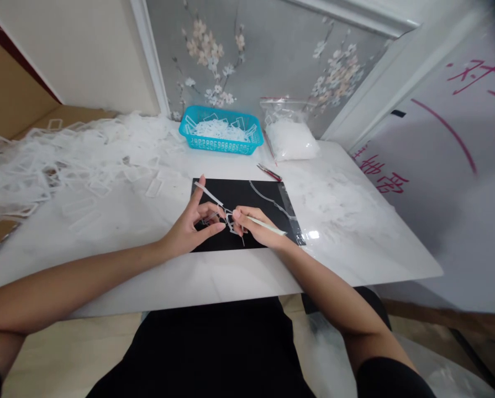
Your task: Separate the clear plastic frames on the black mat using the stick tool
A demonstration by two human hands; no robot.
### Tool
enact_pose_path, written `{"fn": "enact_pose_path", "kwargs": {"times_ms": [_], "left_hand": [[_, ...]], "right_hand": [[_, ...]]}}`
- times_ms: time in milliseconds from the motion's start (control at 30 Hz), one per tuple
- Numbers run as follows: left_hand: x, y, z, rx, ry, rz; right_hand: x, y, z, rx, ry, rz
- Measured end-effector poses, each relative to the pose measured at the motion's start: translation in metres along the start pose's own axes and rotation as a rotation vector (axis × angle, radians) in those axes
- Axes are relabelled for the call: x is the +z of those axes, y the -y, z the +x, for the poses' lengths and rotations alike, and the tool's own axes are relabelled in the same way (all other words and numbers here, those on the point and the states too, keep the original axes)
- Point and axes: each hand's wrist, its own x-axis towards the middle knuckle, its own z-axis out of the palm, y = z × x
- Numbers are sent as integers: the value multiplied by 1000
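Over a black mat [258,199] on the white table [355,249], my left hand [193,224] pinches a thin clear plastic frame piece [214,205], with its index finger raised. My right hand [251,224] touches the same piece and grips a slim white tool [268,226] like a pen, its tip at the plastic. A loose curved plastic strip [268,200] lies on the mat's right half.
A blue basket [218,143] of clear plastic frames stands at the back, beside a clear bag [291,138] of white bits. Red-handled tweezers [269,172] lie behind the mat. A heap of plastic frames [57,160] covers the table's left side.
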Motion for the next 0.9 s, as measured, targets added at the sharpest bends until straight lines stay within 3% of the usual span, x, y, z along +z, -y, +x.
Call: {"fn": "enact_pose_path", "kwargs": {"times_ms": [267,467,633,700,900], "left_hand": [[4,-4,-2,-10,-13,-5],[6,-3,-2,52,0,18],[6,0,-3,142,-3,87],[5,1,-3,185,2,145],[5,-1,-5,256,31,252]], "right_hand": [[6,-1,-1,-22,-53,-61],[8,-7,1,-129,-400,-224],[2,2,-3,-162,-538,-169],[4,6,-6,-161,-495,-184],[16,9,-9,-94,-184,-235]]}}
